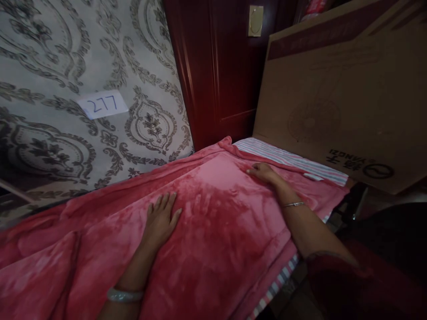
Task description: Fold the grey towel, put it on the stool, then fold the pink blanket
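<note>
1. Pink blanket (213,231) lies spread over the bed, filling the lower half of the frame; a striped sheet (290,160) shows under it at the right of centre.
2. Left hand (162,218) rests flat on the blanket at the lower centre, fingers released and holding nothing.
3. Right hand (263,172) presses flat near the far edge, also not grasping.
4. It looks soft, plush and light; I judge an edge or a corner the best place to take it.
5. Cardboard box (340,98) leans at the upper right.
</note>
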`<state>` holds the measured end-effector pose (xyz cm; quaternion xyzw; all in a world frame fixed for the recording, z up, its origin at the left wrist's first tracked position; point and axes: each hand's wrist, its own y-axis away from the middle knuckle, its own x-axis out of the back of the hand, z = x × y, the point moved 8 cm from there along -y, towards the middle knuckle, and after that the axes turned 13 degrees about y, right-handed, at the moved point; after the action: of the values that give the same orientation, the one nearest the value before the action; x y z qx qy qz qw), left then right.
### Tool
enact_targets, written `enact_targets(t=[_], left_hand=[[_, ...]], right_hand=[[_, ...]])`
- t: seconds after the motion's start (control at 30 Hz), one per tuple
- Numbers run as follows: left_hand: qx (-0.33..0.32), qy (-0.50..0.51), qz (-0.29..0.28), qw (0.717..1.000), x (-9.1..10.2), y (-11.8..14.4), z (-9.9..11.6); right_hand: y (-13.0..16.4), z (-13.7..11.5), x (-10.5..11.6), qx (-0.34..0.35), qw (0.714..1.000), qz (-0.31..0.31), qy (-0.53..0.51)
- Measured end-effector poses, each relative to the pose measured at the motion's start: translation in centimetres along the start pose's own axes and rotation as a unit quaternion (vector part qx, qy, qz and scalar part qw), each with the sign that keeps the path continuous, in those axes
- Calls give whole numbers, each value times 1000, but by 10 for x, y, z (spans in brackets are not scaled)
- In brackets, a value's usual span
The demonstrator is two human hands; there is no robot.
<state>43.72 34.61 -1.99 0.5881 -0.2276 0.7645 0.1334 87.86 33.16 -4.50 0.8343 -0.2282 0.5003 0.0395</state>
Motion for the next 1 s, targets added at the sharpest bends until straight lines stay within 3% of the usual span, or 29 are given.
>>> enact_targets(t=[0.3,0.47,0.57,0.63,0.7,0.77,0.8,0.9,1.0], left_hand=[[25,-31,-47,998,-2,0,2],[59,-34,-15,998,2,2,0],[69,-26,-26,997,-1,4,-1],[64,-16,-33,997,-4,4,-1],[57,-11,-28,998,-4,4,-1],[50,-5,-22,999,-5,5,-2],[46,-1,-19,999,-5,5,-2],[36,9,-12,999,-4,6,-3],[38,15,-10,999,-4,6,-2]], right_hand=[[7,-11,1,-21,990,7,143],[20,-18,8,-27,983,30,179],[27,-29,14,-41,975,58,210],[26,-52,14,15,970,85,229],[22,-89,5,133,958,92,238],[13,-119,-12,227,943,66,234],[4,-127,-20,237,945,46,219],[-31,-128,-39,167,976,4,143],[-62,-113,-46,91,992,5,89]])
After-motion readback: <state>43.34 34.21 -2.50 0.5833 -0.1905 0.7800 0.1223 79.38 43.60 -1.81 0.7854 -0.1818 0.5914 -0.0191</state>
